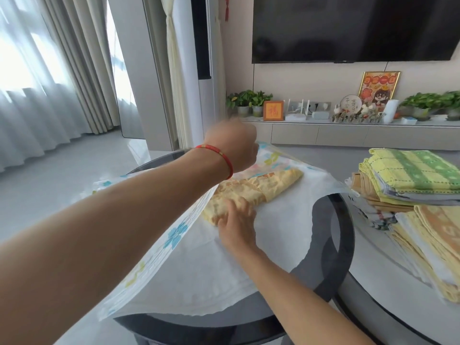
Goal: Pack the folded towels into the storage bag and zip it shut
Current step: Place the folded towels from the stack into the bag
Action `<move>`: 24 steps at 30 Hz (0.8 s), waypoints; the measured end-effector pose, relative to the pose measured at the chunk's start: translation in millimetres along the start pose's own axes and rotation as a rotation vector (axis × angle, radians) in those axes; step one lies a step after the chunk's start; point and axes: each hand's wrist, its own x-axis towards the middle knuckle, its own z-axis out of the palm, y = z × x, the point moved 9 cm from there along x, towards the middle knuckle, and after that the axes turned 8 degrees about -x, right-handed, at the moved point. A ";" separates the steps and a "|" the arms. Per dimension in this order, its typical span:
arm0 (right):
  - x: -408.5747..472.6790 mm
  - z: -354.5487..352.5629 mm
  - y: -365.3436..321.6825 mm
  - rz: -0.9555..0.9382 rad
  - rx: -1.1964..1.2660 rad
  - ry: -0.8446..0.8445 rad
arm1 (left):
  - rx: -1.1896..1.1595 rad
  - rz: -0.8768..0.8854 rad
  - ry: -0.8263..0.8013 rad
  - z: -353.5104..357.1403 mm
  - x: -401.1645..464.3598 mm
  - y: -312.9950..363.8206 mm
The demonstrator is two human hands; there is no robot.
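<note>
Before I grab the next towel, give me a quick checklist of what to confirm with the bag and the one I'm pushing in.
1. Bag mouth held open: ok, left hand lifts the top flap.
2. Towel lying inside the bag: ok, on the white lower layer under the flap.
3. Towel still folded: not ok, it looks rumpled and angled.
4. Right hand free to let go: cannot tell, its fingers rest on the towel.
5. Stack within reach: ok, it sits to the right.
6. Zipper clear of cloth: cannot tell, zipper not visible.
</note>
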 end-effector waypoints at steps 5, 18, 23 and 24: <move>11.7 34.1 -18.2 -0.310 -0.442 -0.242 | -0.006 -0.014 -0.047 5.5 -4.8 1.6; -36.6 -75.9 18.9 -0.600 -0.222 -0.138 | -0.049 -0.067 -0.106 34.0 -18.6 9.9; -70.9 -211.5 142.9 -0.401 -0.437 0.204 | -0.056 -0.079 -0.094 44.1 -22.9 10.7; -71.6 -242.2 178.5 -0.244 -0.461 0.264 | -0.061 -0.088 -0.091 46.2 -23.9 10.8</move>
